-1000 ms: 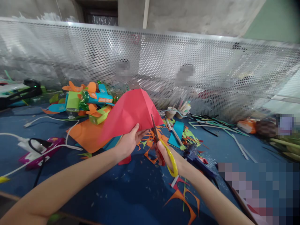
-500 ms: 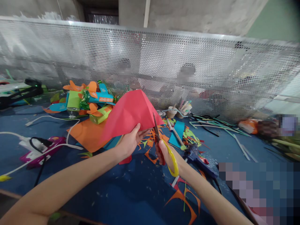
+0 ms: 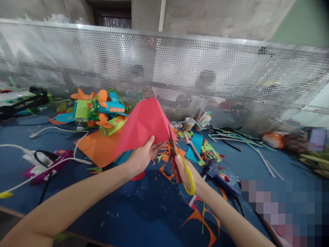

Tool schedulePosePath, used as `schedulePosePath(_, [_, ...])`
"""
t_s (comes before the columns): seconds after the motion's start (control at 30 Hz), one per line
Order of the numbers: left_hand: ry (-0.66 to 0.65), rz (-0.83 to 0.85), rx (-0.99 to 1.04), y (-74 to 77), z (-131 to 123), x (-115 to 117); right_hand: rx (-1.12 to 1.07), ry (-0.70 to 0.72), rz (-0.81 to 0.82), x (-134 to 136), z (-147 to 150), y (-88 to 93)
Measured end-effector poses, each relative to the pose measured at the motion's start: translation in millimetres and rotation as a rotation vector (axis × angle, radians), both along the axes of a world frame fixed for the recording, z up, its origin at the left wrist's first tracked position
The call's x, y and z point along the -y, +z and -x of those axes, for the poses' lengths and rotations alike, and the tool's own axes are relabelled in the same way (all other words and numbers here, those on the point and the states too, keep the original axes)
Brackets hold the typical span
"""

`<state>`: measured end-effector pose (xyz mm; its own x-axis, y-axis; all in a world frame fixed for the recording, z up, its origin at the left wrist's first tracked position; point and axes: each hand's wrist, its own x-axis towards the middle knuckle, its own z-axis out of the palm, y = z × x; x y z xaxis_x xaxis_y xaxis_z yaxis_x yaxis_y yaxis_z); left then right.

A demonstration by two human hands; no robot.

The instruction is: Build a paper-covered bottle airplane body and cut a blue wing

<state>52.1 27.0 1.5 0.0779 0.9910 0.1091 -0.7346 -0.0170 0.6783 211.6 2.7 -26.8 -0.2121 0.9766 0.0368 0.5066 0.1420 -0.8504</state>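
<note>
A bent sheet of red paper rises above the blue table, held at its lower edge by my left hand, thumb on the near face. My right hand is closed round a pair of scissors with a yellow handle loop. Their blades point up and away, at the right edge of the red paper. Whether the blades are cutting into the sheet or lie just against it, I cannot tell. Below and behind the hands are orange paper scraps and a sheet of orange paper.
Bottle models with coloured paper lie at the back left, near a purple power strip with white cables. A blue glue gun lies right of my right hand. Cups of markers stand before a perforated metal panel.
The red paper's right side sits slightly differently against the scissor blades. Both hands keep nearly the same place and grip; the whole view has shifted a little.
</note>
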Motion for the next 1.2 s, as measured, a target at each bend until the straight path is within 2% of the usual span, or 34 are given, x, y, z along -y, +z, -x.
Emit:
schedulePosePath(0.2, [-0.014,-0.003,-0.012,-2.9,0.7,-1.5,0.024,-0.005,-0.048,3.0,0.7,4.0])
schedulePosePath(0.53, [-0.007,-0.005,-0.01,1.9,0.3,2.2,0.057,-0.009,-0.073,6.0,1.9,11.7])
schedulePosePath(1.2, [-0.014,-0.007,-0.022,1.6,-0.1,1.3,-0.001,-0.045,-0.022,6.5,3.7,5.2])
